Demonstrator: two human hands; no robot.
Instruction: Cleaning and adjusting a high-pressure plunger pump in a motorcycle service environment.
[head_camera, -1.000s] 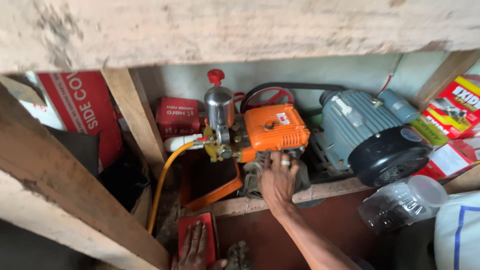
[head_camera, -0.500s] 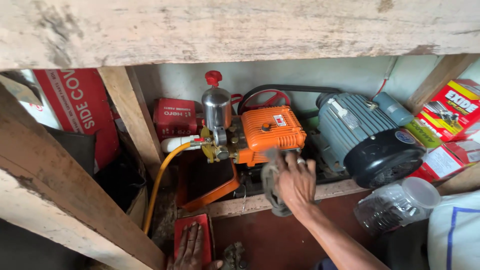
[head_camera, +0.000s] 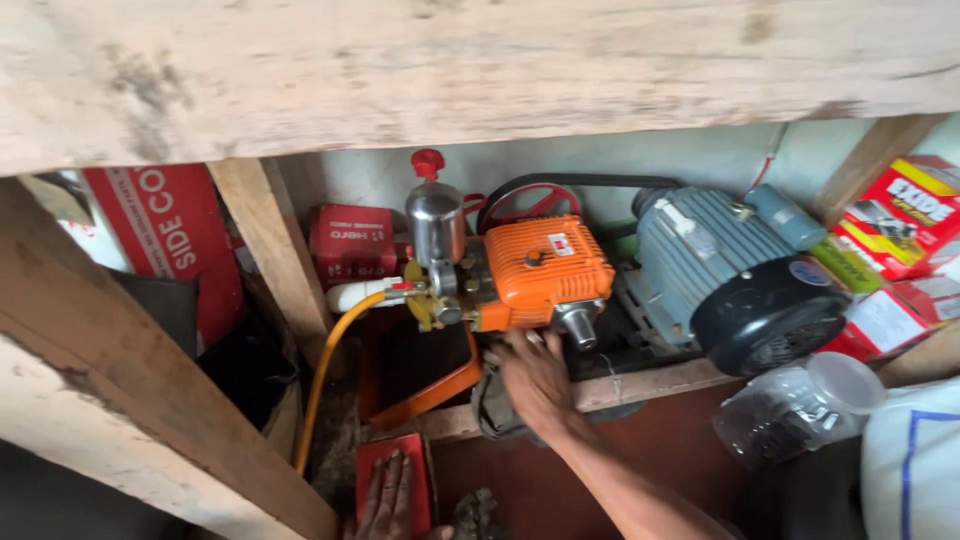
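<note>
An orange pump (head_camera: 540, 270) with a steel chamber (head_camera: 435, 220) and a red cap sits on a wooden ledge (head_camera: 660, 382). A black belt (head_camera: 575, 182) joins it to a grey-blue electric motor (head_camera: 725, 265) on its right. My right hand (head_camera: 535, 385) reaches just under the pump's front and grips a grey cloth (head_camera: 488, 405), pressing it against the ledge. My left hand (head_camera: 388, 497) lies flat, fingers apart, on a red block (head_camera: 372, 458) at the bottom edge. A yellow hose (head_camera: 322, 375) curves down from the pump's brass fitting.
A thick wooden beam (head_camera: 400, 70) spans the top and a slanted beam (head_camera: 150, 390) crosses the left. Behind the pump stands a red box (head_camera: 350, 245). At right are red cartons (head_camera: 900, 220), a clear plastic jar (head_camera: 800, 405) and a white sack (head_camera: 915, 470).
My right hand has dropped from the pump's front, picked up the grey cloth and moved left and lower under the pump. My left hand stays on the red block.
</note>
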